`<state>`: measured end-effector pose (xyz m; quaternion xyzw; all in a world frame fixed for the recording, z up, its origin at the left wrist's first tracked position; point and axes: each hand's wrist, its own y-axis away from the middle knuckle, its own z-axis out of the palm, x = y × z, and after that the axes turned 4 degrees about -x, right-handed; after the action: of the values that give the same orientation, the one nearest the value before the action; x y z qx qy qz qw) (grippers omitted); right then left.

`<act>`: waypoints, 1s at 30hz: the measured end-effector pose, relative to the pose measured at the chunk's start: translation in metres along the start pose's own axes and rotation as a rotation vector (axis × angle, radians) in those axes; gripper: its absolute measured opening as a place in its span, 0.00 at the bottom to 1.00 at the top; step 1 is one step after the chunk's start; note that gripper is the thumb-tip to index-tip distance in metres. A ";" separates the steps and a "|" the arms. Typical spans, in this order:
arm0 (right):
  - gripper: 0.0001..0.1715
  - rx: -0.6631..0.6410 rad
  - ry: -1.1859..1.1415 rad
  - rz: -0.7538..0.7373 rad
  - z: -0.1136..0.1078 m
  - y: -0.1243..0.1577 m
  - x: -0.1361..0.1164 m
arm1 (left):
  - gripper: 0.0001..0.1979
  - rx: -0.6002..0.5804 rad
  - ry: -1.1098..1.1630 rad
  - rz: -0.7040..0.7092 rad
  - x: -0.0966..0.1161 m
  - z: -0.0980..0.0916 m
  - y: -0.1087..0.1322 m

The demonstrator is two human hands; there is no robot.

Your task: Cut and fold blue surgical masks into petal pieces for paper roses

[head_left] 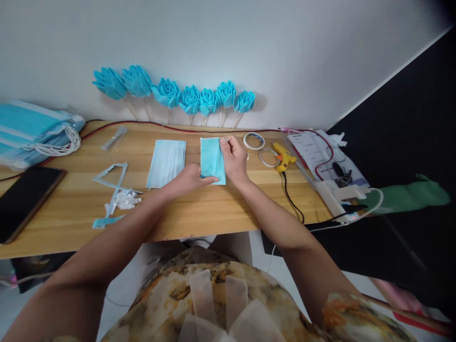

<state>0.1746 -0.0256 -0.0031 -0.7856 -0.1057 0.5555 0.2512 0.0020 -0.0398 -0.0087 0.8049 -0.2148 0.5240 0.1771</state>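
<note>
A blue face mask piece (211,159), roughly rectangular, is held up just above the table between my two hands. My left hand (194,178) grips its lower left edge, with the thumb laid across the bottom. At the upper right edge my right hand (234,156) pinches it between thumb and fingers. Left of my hands, a flat pleated pale blue mask (166,164) lies on the wood. Cut blue strips (116,187) and a small heap of white scraps (125,199) sit further left.
Several blue mask-fabric flowers (190,99) on sticks lean against the wall. A yellow glue gun (284,156) and a tape roll (254,141) lie to the right, near a power strip (342,202). A phone (30,199) and a pack of masks (35,128) are at the left.
</note>
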 end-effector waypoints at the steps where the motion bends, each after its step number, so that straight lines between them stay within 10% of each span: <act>1: 0.29 -0.004 0.026 -0.018 0.000 0.001 -0.001 | 0.23 -0.002 0.012 0.019 0.001 -0.001 0.000; 16: 0.26 -0.327 -0.146 0.128 0.014 0.010 0.006 | 0.23 0.458 0.470 0.165 -0.003 -0.013 -0.007; 30: 0.26 -0.563 -0.040 0.174 0.019 0.019 0.006 | 0.25 0.703 0.568 0.009 -0.007 -0.038 -0.009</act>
<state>0.1565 -0.0340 -0.0223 -0.8195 -0.1926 0.5391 -0.0274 -0.0252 -0.0118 -0.0010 0.6396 0.0300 0.7660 -0.0573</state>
